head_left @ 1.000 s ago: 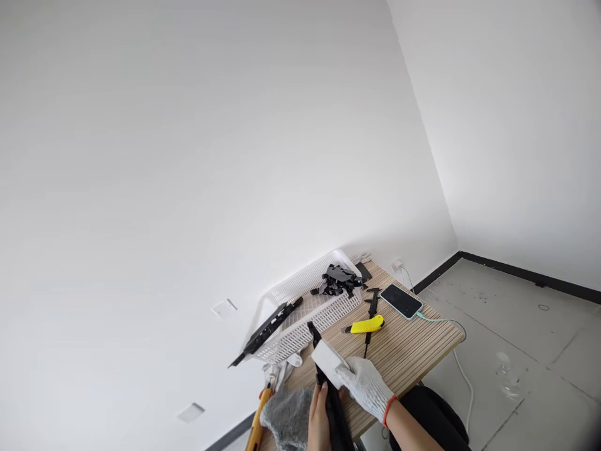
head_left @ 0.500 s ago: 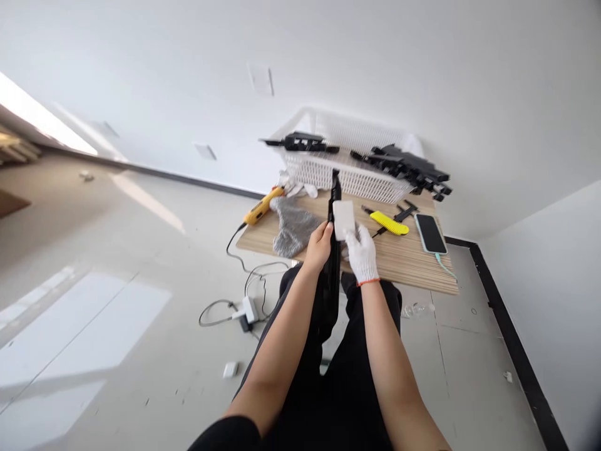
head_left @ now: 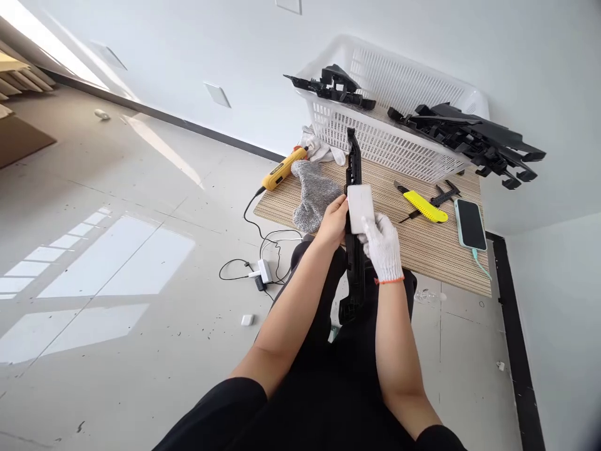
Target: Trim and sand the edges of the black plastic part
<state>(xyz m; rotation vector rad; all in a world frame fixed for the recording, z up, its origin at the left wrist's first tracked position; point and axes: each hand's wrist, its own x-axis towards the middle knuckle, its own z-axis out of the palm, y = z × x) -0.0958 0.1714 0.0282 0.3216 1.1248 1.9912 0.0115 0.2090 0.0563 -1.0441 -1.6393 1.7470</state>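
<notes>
- Our view has swung down and left from the wall, bringing in more floor and both forearms; we still have the white block and the black part in hand.
- We keep the black part lengthwise, its far end over the counter and its near end over our lap.
- Our left hand, bare, has its grip closed around the black part.
- Our right hand, in a white knit glove, has its grip closed on the white block; this overlaps the black part, and we cannot tell whether they touch.
- Left of our hands we see a grey cloth, then a yellow tool; white gloves lie just beyond.
- To the right, a yellow cutter crosses a dark caliper; farther right lies a phone with a cable plugged in.
- On the far side we see a white basket, one black piece across its left end, a black pile jutting over the right.
</notes>
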